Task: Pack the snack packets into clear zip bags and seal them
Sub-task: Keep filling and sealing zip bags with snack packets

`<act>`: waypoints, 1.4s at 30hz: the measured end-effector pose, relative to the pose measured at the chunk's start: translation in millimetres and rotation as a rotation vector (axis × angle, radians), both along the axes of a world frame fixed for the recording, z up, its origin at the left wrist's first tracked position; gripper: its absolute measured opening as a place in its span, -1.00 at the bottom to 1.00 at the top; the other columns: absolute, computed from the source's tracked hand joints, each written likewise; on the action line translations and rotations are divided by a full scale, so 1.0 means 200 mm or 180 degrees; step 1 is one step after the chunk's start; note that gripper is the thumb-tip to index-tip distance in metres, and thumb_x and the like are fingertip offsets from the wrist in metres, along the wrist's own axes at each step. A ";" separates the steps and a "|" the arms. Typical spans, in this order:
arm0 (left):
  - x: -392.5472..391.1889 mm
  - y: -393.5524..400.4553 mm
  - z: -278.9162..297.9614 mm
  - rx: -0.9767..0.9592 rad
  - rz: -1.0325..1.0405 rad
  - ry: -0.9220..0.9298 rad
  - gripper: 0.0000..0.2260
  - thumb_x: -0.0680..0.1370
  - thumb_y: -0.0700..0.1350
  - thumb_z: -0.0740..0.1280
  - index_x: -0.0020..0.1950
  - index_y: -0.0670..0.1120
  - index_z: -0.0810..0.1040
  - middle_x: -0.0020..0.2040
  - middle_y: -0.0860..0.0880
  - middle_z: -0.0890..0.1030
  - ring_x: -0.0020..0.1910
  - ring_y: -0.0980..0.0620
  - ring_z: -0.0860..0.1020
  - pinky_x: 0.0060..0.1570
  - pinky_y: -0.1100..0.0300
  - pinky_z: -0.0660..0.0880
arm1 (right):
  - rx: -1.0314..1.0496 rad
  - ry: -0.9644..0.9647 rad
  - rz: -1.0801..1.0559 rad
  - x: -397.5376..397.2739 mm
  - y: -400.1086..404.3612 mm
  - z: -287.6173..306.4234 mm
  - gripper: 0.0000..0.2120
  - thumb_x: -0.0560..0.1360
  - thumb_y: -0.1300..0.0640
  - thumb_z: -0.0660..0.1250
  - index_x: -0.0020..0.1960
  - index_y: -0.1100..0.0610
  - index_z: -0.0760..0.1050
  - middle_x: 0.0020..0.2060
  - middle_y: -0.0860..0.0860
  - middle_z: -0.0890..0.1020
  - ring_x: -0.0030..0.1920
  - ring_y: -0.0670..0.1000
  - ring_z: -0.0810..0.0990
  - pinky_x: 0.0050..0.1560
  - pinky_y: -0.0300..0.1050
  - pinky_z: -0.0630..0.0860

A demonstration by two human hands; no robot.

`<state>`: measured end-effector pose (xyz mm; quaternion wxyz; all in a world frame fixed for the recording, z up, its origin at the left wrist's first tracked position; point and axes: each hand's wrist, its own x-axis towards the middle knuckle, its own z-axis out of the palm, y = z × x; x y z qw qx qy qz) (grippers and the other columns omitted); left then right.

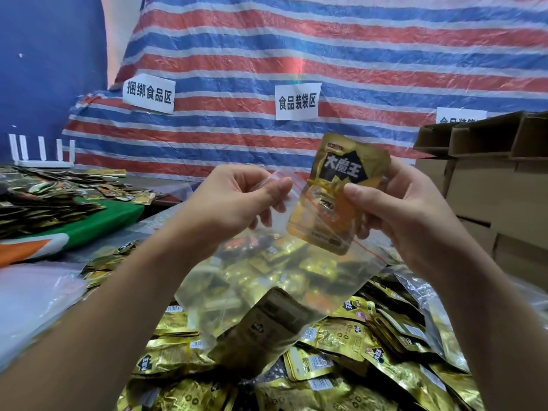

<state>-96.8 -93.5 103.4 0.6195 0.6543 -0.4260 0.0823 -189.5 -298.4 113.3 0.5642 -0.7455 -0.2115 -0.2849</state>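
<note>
Lying nearest, a heap of gold packets [341, 366] across the table. Hanging above it, a clear bag [252, 280] with one packet already sitting in its bottom corner [267, 324]. Pinching the bag's mouth edge between curled thumb and fingers — left hand [237, 200]. Gripping a gold packet [335, 194] at its right side, thumb on the front, fingers behind — right hand [409, 215]; lower half of the packet sliding inside the bag's mouth. Standing farther off: cartons [489, 179], striped tarp [326, 54] with paper signs [296, 102].
</note>
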 end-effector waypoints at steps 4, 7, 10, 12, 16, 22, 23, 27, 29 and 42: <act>0.01 -0.01 -0.01 -0.0005 0.0062 -0.0102 -0.74 0.44 0.09 0.37 -0.32 -0.05 0.67 -0.40 0.02 0.63 -0.44 0.12 0.52 -0.47 0.33 0.39 | -0.0115 0.0119 -0.0082 0.00 0.02 -0.01 -0.68 0.39 0.13 0.41 0.10 0.20 0.47 -0.26 0.06 0.67 -0.40 0.01 0.60 -0.43 -0.21 0.51; 0.02 -0.02 -0.02 -0.0032 0.0122 -0.0154 -0.70 0.47 0.11 0.36 -0.25 -0.09 0.70 -0.35 0.01 0.66 -0.38 0.11 0.56 -0.45 0.32 0.41 | -0.0609 0.0234 -0.0416 0.01 0.03 -0.03 -0.71 0.40 0.08 0.53 0.06 0.10 0.54 -0.19 -0.06 0.71 -0.23 -0.08 0.68 -0.29 -0.24 0.54; 0.02 -0.02 -0.03 -0.0076 0.0169 -0.0188 -0.68 0.50 0.11 0.33 -0.24 -0.09 0.70 -0.30 0.01 0.70 -0.32 0.12 0.60 -0.42 0.31 0.45 | -0.1116 0.0271 -0.0745 0.03 0.04 -0.06 -0.80 0.40 0.10 0.54 0.00 -0.03 0.63 -0.09 -0.18 0.72 -0.05 -0.21 0.66 -0.04 -0.27 0.46; 0.03 -0.03 -0.03 -0.0101 0.0171 -0.0183 -0.68 0.52 0.09 0.32 -0.22 -0.12 0.69 -0.28 -0.01 0.71 -0.31 0.10 0.62 -0.40 0.31 0.46 | -0.1235 0.0262 -0.0952 0.05 0.05 -0.07 -0.81 0.39 0.03 0.54 -0.01 -0.07 0.67 -0.03 -0.26 0.69 0.04 -0.30 0.59 0.05 -0.29 0.38; 0.03 -0.03 -0.03 -0.0171 0.0177 -0.0171 -0.68 0.51 0.09 0.32 -0.22 -0.12 0.69 -0.29 -0.04 0.71 -0.31 0.08 0.62 -0.39 0.32 0.48 | -0.0953 0.0631 -0.0650 0.06 0.06 -0.09 -0.77 0.36 0.00 0.53 0.02 -0.05 0.67 0.05 -0.14 0.70 0.10 -0.17 0.64 0.27 0.07 0.48; 0.03 -0.04 -0.03 -0.0083 0.0292 -0.0256 -0.66 0.52 0.09 0.33 -0.20 -0.16 0.71 -0.27 -0.14 0.69 -0.32 0.04 0.58 -0.29 0.19 0.52 | -0.1250 0.0799 -0.0356 0.07 0.06 -0.10 -0.77 0.44 0.14 0.52 0.08 0.06 0.65 -0.07 -0.06 0.74 -0.04 -0.10 0.71 -0.05 -0.21 0.61; 0.03 -0.04 -0.04 -0.0063 0.0302 -0.0271 -0.64 0.53 0.08 0.33 -0.19 -0.20 0.70 -0.26 -0.19 0.68 -0.32 -0.01 0.58 -0.26 0.08 0.54 | -0.1309 0.0758 -0.0451 0.07 0.07 -0.10 -0.75 0.42 0.13 0.54 0.08 0.06 0.64 -0.06 -0.06 0.74 -0.03 -0.08 0.71 0.01 -0.13 0.63; 0.02 -0.04 -0.04 -0.0039 0.0323 -0.0296 -0.65 0.55 0.06 0.34 -0.19 -0.21 0.69 -0.26 -0.23 0.67 -0.24 -0.29 0.63 -0.18 -0.19 0.58 | -0.1310 0.0397 -0.0860 0.09 0.12 -0.13 -0.75 0.36 0.02 0.57 -0.02 0.00 0.60 -0.16 -0.11 0.73 -0.14 -0.12 0.71 -0.03 -0.02 0.66; 0.03 -0.03 -0.03 -0.0082 0.0337 -0.0281 -0.64 0.54 0.09 0.33 -0.20 -0.19 0.69 -0.27 -0.21 0.67 -0.28 -0.24 0.62 -0.23 -0.10 0.59 | -0.1237 0.0259 -0.0892 0.09 0.13 -0.13 -0.71 0.31 -0.13 0.53 -0.08 0.01 0.61 -0.21 -0.11 0.73 -0.20 -0.12 0.70 -0.14 -0.13 0.65; 0.01 -0.03 -0.03 0.0249 0.0604 -0.0788 -0.67 0.63 -0.02 0.28 -0.16 -0.22 0.65 -0.28 -0.23 0.64 -0.30 -0.21 0.58 -0.36 -0.01 0.48 | -0.0937 -0.0357 -0.1146 0.11 0.17 -0.15 -0.81 0.49 -0.05 0.41 -0.22 0.00 0.68 -0.39 -0.14 0.68 -0.40 -0.17 0.60 -0.39 -0.36 0.45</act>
